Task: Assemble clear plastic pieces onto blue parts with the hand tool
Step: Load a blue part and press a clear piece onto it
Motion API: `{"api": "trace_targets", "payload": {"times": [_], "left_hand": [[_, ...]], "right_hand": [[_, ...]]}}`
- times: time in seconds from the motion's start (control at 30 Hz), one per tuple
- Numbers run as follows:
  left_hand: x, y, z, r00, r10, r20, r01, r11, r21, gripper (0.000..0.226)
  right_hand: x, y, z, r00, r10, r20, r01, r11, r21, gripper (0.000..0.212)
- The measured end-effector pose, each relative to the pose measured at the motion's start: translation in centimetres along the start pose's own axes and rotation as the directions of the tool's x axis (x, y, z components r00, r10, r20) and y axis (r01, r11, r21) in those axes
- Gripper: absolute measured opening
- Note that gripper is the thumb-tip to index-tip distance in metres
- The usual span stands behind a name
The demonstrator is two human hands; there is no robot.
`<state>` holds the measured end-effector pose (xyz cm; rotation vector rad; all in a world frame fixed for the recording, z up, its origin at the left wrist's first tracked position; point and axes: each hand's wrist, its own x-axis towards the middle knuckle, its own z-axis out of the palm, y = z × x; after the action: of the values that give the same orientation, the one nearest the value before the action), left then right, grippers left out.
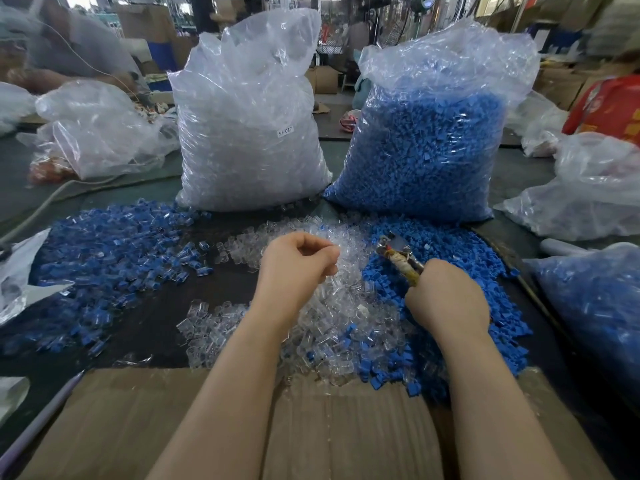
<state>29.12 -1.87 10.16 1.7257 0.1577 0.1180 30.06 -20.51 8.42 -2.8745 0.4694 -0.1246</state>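
Hand tool (398,255) — in right hand (446,296)

- Two forearms come into view from the bottom edge, one on each side of the middle.
- Both forearms are bare from the bottom edge up to the wrists; no sleeve or cuff shows on either.
- The left hand (294,261) is bare, with no glove.
- The right hand (446,299) is bare as well, ungloved.
- No ring, watch, strap or bracelet shows on either wrist or on the fingers that can be seen.
- The nails are too small and blurred to describe.
- Of the person, only these two arms and hands are visible; no clothing appears.
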Motion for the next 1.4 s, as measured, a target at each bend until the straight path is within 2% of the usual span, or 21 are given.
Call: {"api": "trace_targets", "payload": {"times": [0.07, 0.13, 0.2, 0.27, 0.37, 0.47, 0.73, 0.87, 0.97, 1.07, 1.2, 1.4], "left_hand": [[0.1, 0.1, 0.0, 1.0, -0.027, 0.002, 0.027, 0.998, -0.063, 0.005], [0.0, 0.2, 0.2, 0.999, -0.047, 0.014, 0.048, 0.991, -0.127, 0.007], [-0.1, 0.4, 0.5, 0.997, -0.061, 0.039, 0.068, 0.975, -0.213, 0.008], [-0.3, 0.5, 0.9, 0.996, -0.071, 0.051, 0.083, 0.955, -0.286, 0.007], [-0.6, 0.7, 1.5, 0.996, -0.08, 0.039, 0.088, 0.934, -0.347, 0.007], [-0.7, 0.7, 1.9, 0.997, -0.079, 0.026, 0.083, 0.922, -0.378, 0.009], [-0.7, 0.5, 2.2, 0.998, -0.056, 0.025, 0.061, 0.931, -0.361, 0.01], [-0.8, 0.3, 2.2, 1.0, 0.014, 0.008, -0.012, 0.978, -0.206, 0.009], [-0.9, 0.5, 2.3, 0.993, 0.096, 0.066, -0.09, 0.991, -0.095, 0.019], [-1.1, 0.9, 2.2, 0.986, 0.129, 0.106, -0.115, 0.985, -0.13, 0.025], [-1.1, 1.0, 2.1, 0.987, 0.136, 0.084, -0.121, 0.979, -0.164, 0.017], [-1.1, 1.0, 2.3, 0.982, 0.14, 0.123, -0.114, 0.973, -0.202, 0.012]], "right_hand": [[0.3, 0.1, -0.1, 0.999, -0.005, -0.049, 0.009, 0.996, 0.085, 0.022], [0.6, 0.0, -0.4, 0.997, -0.019, -0.071, 0.037, 0.965, 0.261, 0.019], [0.6, -0.3, -0.5, 0.996, -0.06, -0.073, 0.089, 0.856, 0.51, 0.015], [0.3, -0.8, -0.7, 0.991, -0.1, -0.087, 0.132, 0.693, 0.709, 0.007], [-0.2, -1.4, -1.1, 0.983, -0.139, -0.118, 0.176, 0.558, 0.811, 0.012], [-0.6, -1.7, -1.4, 0.975, -0.177, -0.131, 0.203, 0.493, 0.846, 0.014], [-1.0, -1.9, -1.7, 0.972, -0.199, -0.121, 0.199, 0.44, 0.876, 0.012], [-1.0, -1.9, -1.7, 0.968, -0.23, -0.1, 0.192, 0.426, 0.884, 0.013], [-1.1, -2.0, -1.8, 0.961, -0.264, -0.078, 0.178, 0.382, 0.907, 0.013], [-1.2, -2.1, -1.8, 0.959, -0.277, -0.058, 0.157, 0.35, 0.923, 0.011], [-1.3, -2.2, -2.0, 0.955, -0.287, -0.078, 0.175, 0.331, 0.927, 0.012], [-1.3, -2.4, -2.0, 0.953, -0.295, -0.067, 0.163, 0.311, 0.936, 0.006]]}}
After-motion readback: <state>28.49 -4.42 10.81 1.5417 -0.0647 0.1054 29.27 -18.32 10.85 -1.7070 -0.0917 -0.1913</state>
